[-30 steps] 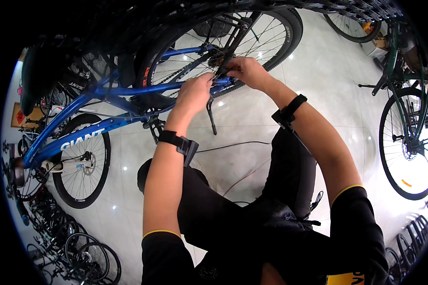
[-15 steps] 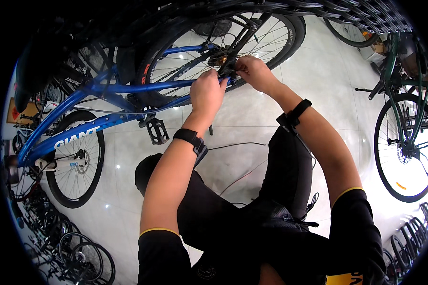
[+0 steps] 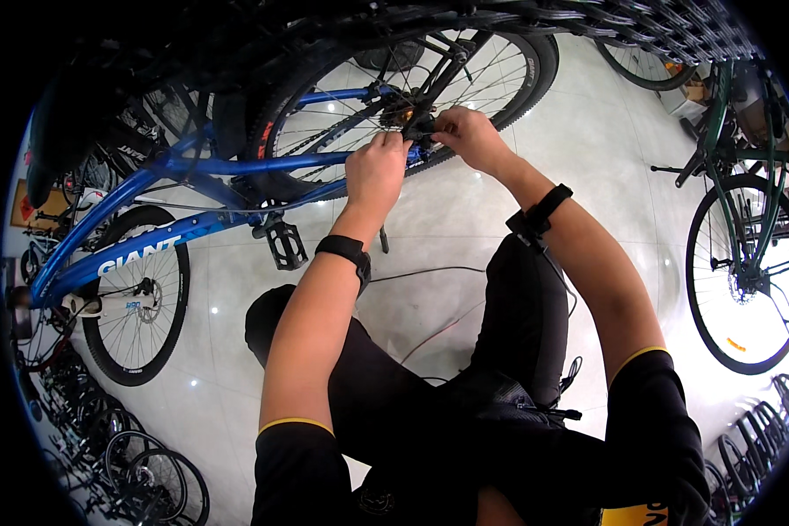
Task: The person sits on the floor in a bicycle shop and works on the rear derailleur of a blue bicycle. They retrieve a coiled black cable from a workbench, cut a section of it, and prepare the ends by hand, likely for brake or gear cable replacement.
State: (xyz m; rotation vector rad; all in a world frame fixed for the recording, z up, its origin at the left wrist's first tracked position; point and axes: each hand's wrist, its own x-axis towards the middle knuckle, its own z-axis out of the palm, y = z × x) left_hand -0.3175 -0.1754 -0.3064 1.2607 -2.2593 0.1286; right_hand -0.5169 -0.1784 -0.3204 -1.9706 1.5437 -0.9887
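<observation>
Blue-painted bicycle (image 3: 272,164), one, on a pale tiled floor (image 3: 605,175) in front of the crouching person; rear wheel (image 3: 548,79) at the far side, gold-toned sprockets (image 3: 402,115) at its middle. Dark fitting (image 3: 422,126), small, beside the sprockets and between the two hands; exact kind too small to tell. Left hand (image 3: 377,168): back showing, fingers curled toward the fitting, tips hidden; whether they grip, I cannot tell. Right hand (image 3: 469,138): thumb and forefinger drawn near each other at the fitting's right side; pinching or merely touching, I cannot tell. Handling notes, by judgement: left hand best used as a steady brace, right for small fingertip movements; light, even pressure, lest the part slip or skew; fingers best clear of the sprockets. Kickstand (image 3: 384,238), dark, lower end visible beside the left wrist. Pedal (image 3: 285,245), black, to the left.
</observation>
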